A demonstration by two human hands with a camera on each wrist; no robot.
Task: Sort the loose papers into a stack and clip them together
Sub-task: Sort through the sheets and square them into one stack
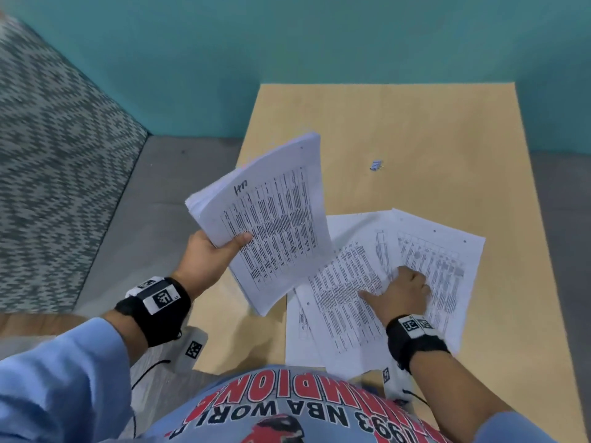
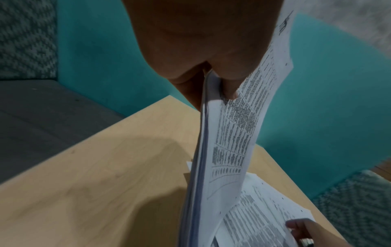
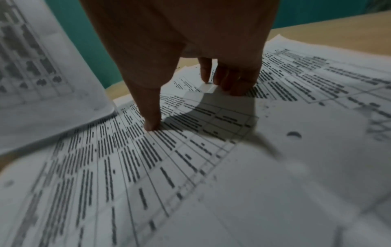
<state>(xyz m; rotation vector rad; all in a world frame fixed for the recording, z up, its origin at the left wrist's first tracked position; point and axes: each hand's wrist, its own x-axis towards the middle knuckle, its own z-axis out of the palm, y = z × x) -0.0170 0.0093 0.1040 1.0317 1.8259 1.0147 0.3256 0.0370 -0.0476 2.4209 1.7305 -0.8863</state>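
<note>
With the stack (image 1: 271, 219) pinched in the left hand (image 1: 208, 257) and loose sheets (image 1: 348, 289) seemingly pressed under the right hand's (image 1: 399, 292) fingertips, several sheets could be dragged or creased together.

table (image 1: 399, 123): light wood | on it: loose papers (image 1: 351, 314), binder clip (image 1: 376, 165)

The far half of the wooden table (image 1: 431, 123) lies bare except for a small blue binder clip (image 1: 376, 165), probably. Loose sheets (image 1: 447, 251) cover the near right part; the lifted stack (image 1: 271, 219) overhangs the near left edge.
</note>
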